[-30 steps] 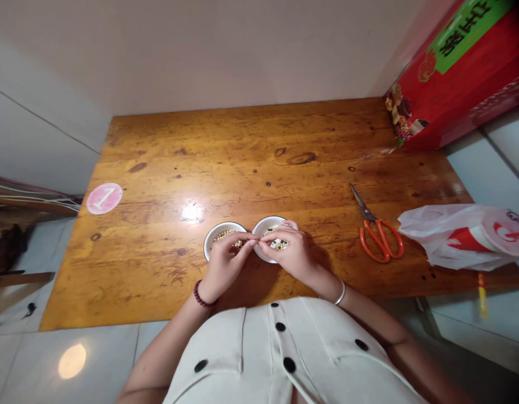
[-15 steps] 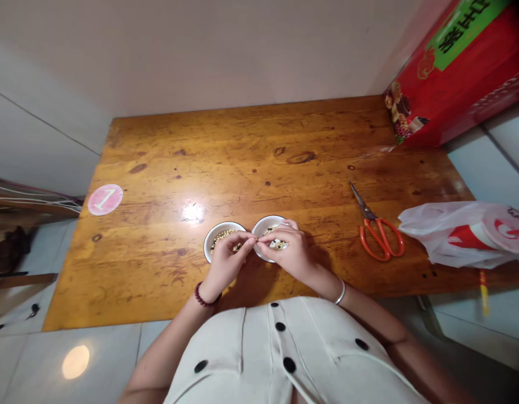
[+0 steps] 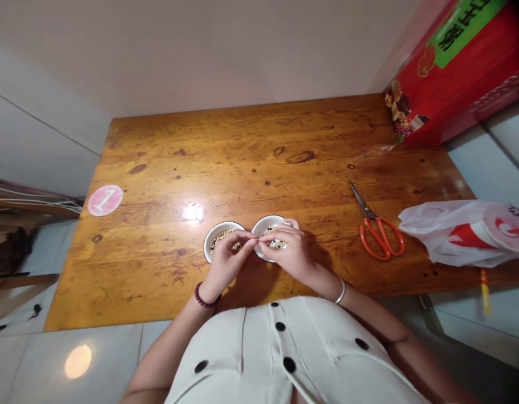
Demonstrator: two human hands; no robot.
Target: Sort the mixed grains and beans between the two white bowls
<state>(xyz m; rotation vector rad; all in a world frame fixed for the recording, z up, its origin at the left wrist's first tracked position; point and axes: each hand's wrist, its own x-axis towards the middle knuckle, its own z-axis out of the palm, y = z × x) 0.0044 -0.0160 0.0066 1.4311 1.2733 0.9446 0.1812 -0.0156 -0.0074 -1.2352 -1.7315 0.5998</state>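
A glossy brown wooden bench (image 3: 166, 185) spreads beneath and beyond the fingers (image 3: 242, 234). Well to their right, at the far corner, stands a red, box-shaped package with a green panel (image 3: 461, 84); nearer on that side, a translucent white plastic bag (image 3: 419, 224) wraps a red-and-white cup (image 3: 473, 237). Orange-handled metal scissors (image 3: 369, 215) lie between bag and fingers.

The left hand (image 3: 225, 262) reaches over a round white, dark-rimmed bowl (image 3: 207, 246) of pale grains (image 3: 223, 233); the right hand (image 3: 293, 253) partly covers a second white bowl (image 3: 261, 227) holding mixed pale and dark grains (image 3: 280, 245). In each hand thumb and forefinger draw close together, the two pinches touching or nearly so where the bowls' rims come together. Whether they hold a grain is too small to tell.

The step in hand looks like fine fingertip work on something tiny, probably a grain. The next move seems to call for a light, steady pinch above the bowls.
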